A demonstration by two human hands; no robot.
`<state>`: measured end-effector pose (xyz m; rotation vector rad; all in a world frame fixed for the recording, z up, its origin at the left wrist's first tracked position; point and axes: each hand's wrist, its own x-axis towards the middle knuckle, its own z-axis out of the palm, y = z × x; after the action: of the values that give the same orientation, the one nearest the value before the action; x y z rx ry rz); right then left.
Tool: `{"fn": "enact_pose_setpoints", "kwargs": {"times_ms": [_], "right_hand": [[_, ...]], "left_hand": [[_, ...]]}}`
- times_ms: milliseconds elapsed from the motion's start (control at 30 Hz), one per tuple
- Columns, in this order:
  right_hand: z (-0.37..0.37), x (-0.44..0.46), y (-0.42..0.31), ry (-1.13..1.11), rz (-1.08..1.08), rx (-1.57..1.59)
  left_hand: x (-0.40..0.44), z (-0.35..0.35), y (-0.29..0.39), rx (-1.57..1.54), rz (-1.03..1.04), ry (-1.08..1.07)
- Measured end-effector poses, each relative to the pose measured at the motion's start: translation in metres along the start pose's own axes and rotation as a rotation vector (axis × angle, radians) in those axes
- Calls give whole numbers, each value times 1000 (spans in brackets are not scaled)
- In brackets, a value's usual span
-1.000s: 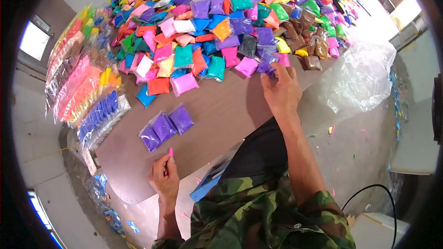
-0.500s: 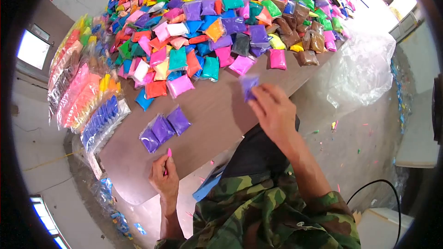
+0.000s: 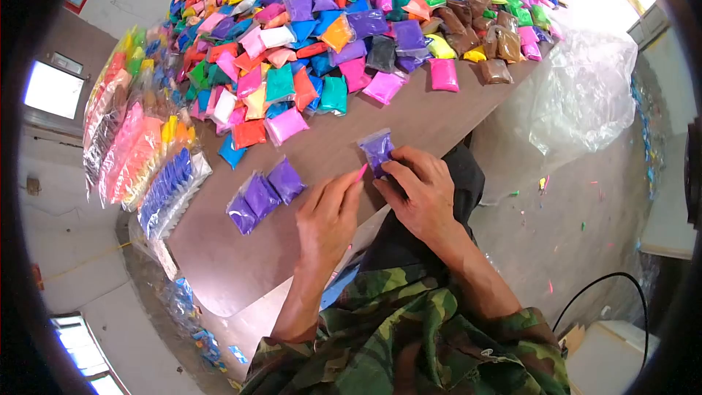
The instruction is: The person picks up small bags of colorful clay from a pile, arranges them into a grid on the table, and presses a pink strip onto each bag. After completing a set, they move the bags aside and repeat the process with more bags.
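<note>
At the far left of my feed, strips of bagged packets (image 3: 167,186) in pink, orange, yellow, blue and white lean along the table's side. Next, a heap of packets (image 3: 280,84) in many colours spreads across the back of the table (image 3: 212,263). On the bare tabletop in front of it I see three purple packets (image 3: 260,196) in a slanting row, two overlapping and the third against them, plump and glossy in clear film. Just right of these is the left hand (image 3: 327,216), thumb and fingers closed in a pinch on a small, slim pink piece (image 3: 362,172) whose pointed tip pokes up; I can't tell whether that tip touches the packet beside it. That purple packet (image 3: 377,150) sits near the table's front edge, tilted, its deep violet filling under shiny, creased film with a paler clear flap at the top. The right hand (image 3: 420,194) grasps its lower right part between thumb and fingers; whether the packet rests on the tabletop I can't make out. Beyond, a brown packet (image 3: 496,72) lies at the heap's right side, then a large crumpled clear bag (image 3: 585,95), and lower right a black cable (image 3: 643,300) curves.
</note>
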<state>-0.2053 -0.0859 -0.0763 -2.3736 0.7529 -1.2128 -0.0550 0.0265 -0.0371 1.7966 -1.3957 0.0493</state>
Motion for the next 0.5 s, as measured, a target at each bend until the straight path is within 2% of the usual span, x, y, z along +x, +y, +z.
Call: {"fn": "enact_pose_setpoints", "kwargs": {"times_ms": [133,233,333,500], "right_hand": [[2,-1,4,14,9,13],[5,0,6,21,21,7],[7,0,6,26,44,6],[7,3,4,40,66,5]], "left_hand": [[14,18,-4,14,56,-117],[26,21,-10,4,7,-178],[38,27,-25,48,90,-184],[51,25,-51,92,43,-161]]}}
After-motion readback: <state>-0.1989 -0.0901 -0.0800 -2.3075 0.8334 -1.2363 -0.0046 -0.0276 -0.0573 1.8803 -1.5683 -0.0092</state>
